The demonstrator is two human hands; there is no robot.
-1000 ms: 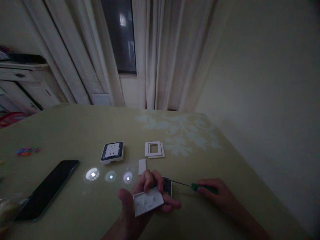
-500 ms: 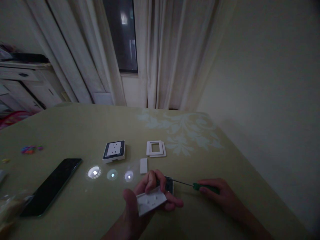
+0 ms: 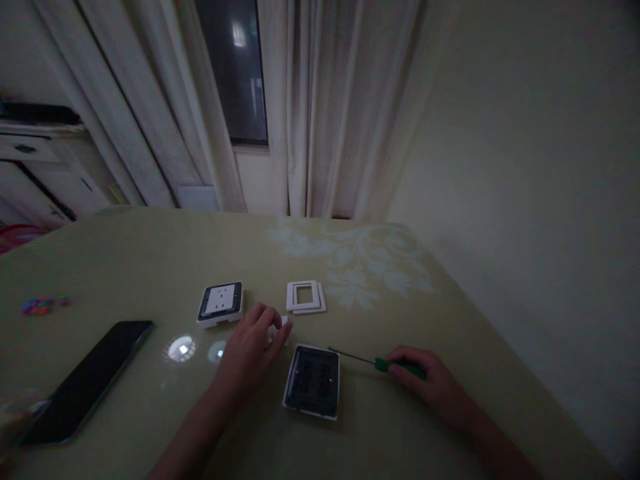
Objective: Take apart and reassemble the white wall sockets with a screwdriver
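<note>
My left hand (image 3: 254, 337) is low over the table, its fingers curled around a small white switch plate (image 3: 273, 333) that they partly cover. A second white plate, seen in the earlier picture at this spot, is mostly hidden. My right hand (image 3: 425, 380) grips a screwdriver (image 3: 383, 365) by its green handle. Its thin metal shaft points left, and the tip is close to the upper right corner of a square wall switch (image 3: 313, 381) with a dark face and white edges. That switch lies on the table between my hands.
A wall socket (image 3: 221, 301) in a white box sits behind my left hand. Two white square frames (image 3: 305, 297) lie stacked to its right. At left are a dark phone (image 3: 89, 381) and small colourful pieces (image 3: 39, 306) on the table (image 3: 150, 260).
My left hand has turned over and moved left and away from me with the white switch plate, uncovering the dark switch. My right hand still holds the screwdriver.
</note>
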